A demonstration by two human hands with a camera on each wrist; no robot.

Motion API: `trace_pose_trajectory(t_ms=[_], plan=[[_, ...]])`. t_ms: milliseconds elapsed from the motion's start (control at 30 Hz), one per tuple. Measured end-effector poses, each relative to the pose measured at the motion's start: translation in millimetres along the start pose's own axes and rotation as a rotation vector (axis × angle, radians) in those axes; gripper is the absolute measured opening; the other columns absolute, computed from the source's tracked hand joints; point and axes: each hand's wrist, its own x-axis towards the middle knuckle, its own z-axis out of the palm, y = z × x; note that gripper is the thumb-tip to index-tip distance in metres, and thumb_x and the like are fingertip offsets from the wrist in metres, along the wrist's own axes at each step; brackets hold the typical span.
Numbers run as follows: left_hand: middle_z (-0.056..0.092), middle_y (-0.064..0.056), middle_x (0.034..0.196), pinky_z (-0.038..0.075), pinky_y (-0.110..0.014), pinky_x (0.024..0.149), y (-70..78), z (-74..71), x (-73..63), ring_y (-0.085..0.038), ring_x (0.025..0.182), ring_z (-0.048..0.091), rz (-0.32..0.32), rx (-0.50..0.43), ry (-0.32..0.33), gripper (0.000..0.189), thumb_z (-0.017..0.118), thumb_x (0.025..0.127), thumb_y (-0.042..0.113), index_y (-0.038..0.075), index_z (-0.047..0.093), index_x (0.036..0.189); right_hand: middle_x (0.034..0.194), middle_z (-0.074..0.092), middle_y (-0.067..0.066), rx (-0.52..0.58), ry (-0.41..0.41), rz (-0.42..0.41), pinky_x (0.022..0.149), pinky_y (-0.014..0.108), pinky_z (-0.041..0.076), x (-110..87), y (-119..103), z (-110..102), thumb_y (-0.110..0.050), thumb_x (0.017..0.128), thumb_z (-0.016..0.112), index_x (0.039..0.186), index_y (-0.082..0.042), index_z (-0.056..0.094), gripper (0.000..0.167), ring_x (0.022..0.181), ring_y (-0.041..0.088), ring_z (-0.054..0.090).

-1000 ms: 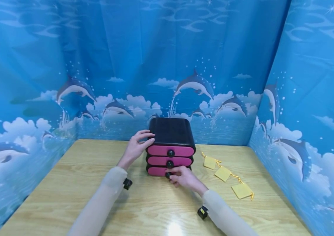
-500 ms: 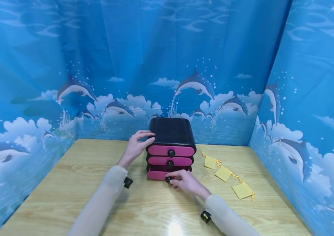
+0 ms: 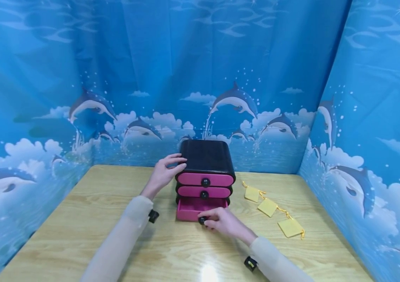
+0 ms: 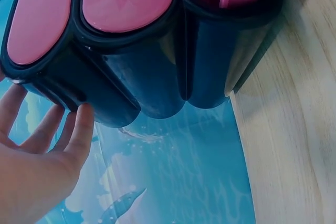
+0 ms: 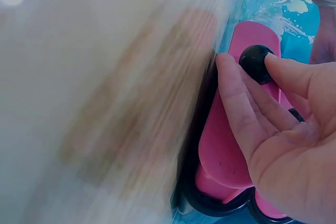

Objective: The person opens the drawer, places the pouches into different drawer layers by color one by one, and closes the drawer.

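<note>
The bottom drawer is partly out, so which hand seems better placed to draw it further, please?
Probably the right hand: it pinches the black knob of the bottom drawer, while the left hand touches the cabinet.

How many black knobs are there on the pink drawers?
3: top knob on the closed top drawer, middle knob on the closed middle drawer, bottom knob, pinched by the right hand, on the open bottom drawer.
</note>
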Motion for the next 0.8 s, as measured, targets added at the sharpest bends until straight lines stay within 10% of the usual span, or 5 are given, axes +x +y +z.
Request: trace_pose_trajectory(t_ms=[800], plan=[[0.048,-0.002,0.149,0.043,-0.049,0.108,-0.4,-0.7,2.1,-0.026,0.144,0.034,0.001,-0.008,-0.007,0.036,0.069,0.092,0.038,0.019,0.070,0.122,0.087,0.074,0.004,-0.026,0.005,-0.022,0.060,0.025,0.056,-18.5,-5.1,9.0,-0.007,0.093,0.065,0.122,-0.017,0.070,0.032,0.071,0.017,0.067]])
